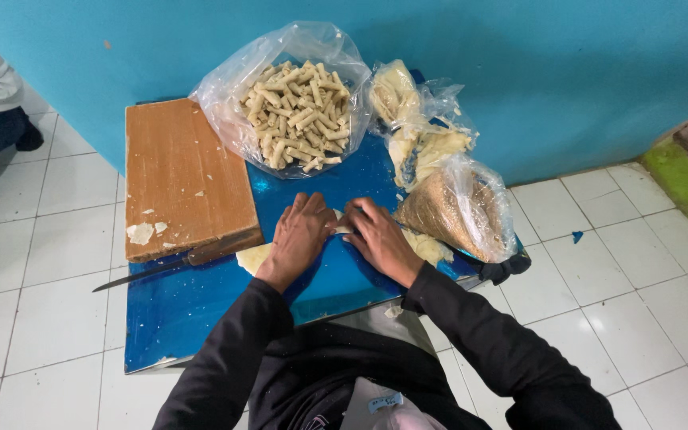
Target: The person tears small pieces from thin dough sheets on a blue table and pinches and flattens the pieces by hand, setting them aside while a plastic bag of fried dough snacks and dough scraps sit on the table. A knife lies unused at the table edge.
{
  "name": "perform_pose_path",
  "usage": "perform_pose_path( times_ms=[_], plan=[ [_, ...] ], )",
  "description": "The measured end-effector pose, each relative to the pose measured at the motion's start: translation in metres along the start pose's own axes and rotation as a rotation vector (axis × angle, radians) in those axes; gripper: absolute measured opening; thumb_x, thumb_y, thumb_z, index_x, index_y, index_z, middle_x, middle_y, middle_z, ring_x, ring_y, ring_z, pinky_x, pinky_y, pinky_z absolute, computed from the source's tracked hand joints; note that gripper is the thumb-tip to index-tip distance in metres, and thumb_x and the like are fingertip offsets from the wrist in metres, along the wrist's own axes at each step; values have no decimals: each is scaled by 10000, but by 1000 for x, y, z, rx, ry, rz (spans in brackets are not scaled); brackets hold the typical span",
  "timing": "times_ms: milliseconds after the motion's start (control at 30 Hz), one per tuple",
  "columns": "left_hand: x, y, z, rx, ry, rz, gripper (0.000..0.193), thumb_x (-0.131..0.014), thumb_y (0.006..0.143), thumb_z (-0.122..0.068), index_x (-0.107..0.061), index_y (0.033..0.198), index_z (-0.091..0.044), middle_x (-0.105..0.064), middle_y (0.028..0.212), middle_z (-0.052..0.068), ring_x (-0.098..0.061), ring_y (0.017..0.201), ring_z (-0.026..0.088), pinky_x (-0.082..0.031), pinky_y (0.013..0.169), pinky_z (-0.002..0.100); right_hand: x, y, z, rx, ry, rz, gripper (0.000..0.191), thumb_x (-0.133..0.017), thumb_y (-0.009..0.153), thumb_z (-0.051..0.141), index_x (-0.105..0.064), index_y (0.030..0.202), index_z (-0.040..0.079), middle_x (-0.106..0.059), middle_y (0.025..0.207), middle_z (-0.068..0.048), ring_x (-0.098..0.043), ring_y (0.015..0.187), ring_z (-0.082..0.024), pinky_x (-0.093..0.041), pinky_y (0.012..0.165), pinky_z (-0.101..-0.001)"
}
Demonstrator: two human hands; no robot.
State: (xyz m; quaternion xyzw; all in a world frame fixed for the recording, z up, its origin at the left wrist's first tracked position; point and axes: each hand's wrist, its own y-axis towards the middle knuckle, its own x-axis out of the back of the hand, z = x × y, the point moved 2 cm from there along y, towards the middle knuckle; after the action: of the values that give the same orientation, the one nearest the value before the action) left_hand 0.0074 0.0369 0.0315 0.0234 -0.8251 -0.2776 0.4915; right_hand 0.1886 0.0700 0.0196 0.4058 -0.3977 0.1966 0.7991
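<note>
The left hand (299,236) lies flat, fingers stretched and close together, pressing a pale sheet of dough (255,256) on a blue table (201,310). The right hand (377,236), fingers loosely curled, touches the same sheet just beside it; whether it grips anything cannot be told. A knife (165,267) rests along a wooden board (181,177). Behind, an open plastic bag (236,80) holds rolled sticks (300,115).
</note>
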Motion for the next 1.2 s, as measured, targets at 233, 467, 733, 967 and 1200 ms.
perform_pose_path(
  times_ms=[233,467,733,967,1200],
  plan=[
    [-8,4,14,75,-139,-10,111,-792,780,-131,-740,878,-135,-580,1013,85,-536,1007,309,-486,851,426,-12,13,-30,-16,123,30,91,-744,885,117,-745,967,79,-608,1084,-106,-641,987,-292,-527,820,-397],
    [-16,4,21,100,-106,-54,141,-807,760,-130,-756,891,-149,-580,1026,82,-512,1020,317,-465,856,431,-8,18,-28,-143,139,73,84,-732,922,143,-727,977,79,-648,909,-78,-633,866,-282,-474,739,-413],
    [-13,3,19,104,-106,-72,112,-795,791,-113,-742,882,-150,-574,1074,85,-503,1103,324,-451,883,435,-5,10,-11,37,-23,15,138,-705,943,200,-702,1023,88,-665,950,-53,-631,921,-256,-407,822,-420],
    [-5,1,13,110,-52,-41,220,-832,741,-147,-726,935,-149,-589,1098,75,-488,1162,340,-421,897,467,-9,16,-17,-96,-32,71,117,-689,958,195,-740,1009,102,-664,964,-81,-617,939,-277,-413,795,-411],
    [-8,3,14,123,-50,-64,234,-827,746,-145,-722,955,-140,-594,1107,73,-481,1181,355,-417,906,475,-5,14,-13,9,-59,14,156,-681,951,184,-709,1022,47,-677,995,-72,-625,971,-277,-416,833,-425]
  ],
)
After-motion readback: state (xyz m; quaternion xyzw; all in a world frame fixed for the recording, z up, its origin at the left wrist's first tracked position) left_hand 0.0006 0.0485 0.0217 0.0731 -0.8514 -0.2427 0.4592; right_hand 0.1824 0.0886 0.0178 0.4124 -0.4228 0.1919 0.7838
